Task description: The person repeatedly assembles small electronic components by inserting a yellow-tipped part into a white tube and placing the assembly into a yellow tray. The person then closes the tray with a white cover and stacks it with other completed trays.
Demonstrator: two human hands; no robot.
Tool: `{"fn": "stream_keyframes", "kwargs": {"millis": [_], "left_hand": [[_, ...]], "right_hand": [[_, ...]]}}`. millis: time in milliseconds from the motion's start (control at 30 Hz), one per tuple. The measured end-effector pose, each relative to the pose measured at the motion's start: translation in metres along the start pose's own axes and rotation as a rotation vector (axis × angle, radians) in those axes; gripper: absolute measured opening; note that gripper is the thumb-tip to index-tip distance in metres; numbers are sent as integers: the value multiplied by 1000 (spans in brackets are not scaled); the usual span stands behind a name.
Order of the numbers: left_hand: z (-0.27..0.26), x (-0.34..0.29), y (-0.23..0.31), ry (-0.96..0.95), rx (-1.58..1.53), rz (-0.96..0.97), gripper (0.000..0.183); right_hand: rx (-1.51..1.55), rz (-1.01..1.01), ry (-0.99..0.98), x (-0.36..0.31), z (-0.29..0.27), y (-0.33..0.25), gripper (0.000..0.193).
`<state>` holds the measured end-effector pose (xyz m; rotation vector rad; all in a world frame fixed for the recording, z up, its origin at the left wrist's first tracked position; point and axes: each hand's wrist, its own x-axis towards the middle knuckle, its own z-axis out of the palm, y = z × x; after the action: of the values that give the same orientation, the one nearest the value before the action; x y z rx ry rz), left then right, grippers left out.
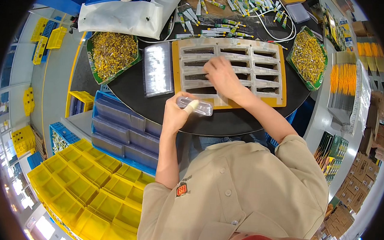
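My left hand (176,114) grips a clear plastic blister shell (203,108) just off the near left edge of a slotted fixture (280,90); a pale cover wraps one of its digits. The fixture has a yellow-brown border and three columns of narrow, tapered slots with clear plastic in them. Over its left and middle columns reaches my right hand (221,76), its fingers bent together and pointing down at a slot. Whatever those fingertips hold is hidden. Directly left of the fixture lies a stack of clear plastic shells (158,70).
Green-edged bins of small yellow caps (114,54) (307,57) flank the black round table (131,92). Small glue-like tubes (238,6) lie heaped behind the fixture beside a white cable (274,37). A blue crate (119,127) and yellow trays (87,184) stand lower left.
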<state>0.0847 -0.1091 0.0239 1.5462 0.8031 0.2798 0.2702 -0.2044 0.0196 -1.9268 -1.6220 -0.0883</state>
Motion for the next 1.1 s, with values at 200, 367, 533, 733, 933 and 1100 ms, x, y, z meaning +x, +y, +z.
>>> {"fn": "stream_keyframes", "kwargs": {"millis": [200, 367, 533, 733, 933, 1100], "left_hand": [[-1, -8, 4, 114, 70, -136, 29], [7, -28, 1, -172, 25, -104, 27], [18, 1, 15, 93, 46, -119, 31], [65, 53, 38, -229, 18, 44, 28], [89, 65, 34, -45, 99, 23, 21], [98, 62, 25, -18, -12, -30, 29]], "right_hand": [[529, 232, -451, -25, -11, -22, 18], [182, -13, -37, -26, -7, -24, 16], [501, 176, -153, -29, -22, -6, 17], [271, 171, -64, -4, -59, 79, 15], [453, 368, -211, -20, -70, 88, 28], [589, 248, -277, -37, -71, 70, 19]]}}
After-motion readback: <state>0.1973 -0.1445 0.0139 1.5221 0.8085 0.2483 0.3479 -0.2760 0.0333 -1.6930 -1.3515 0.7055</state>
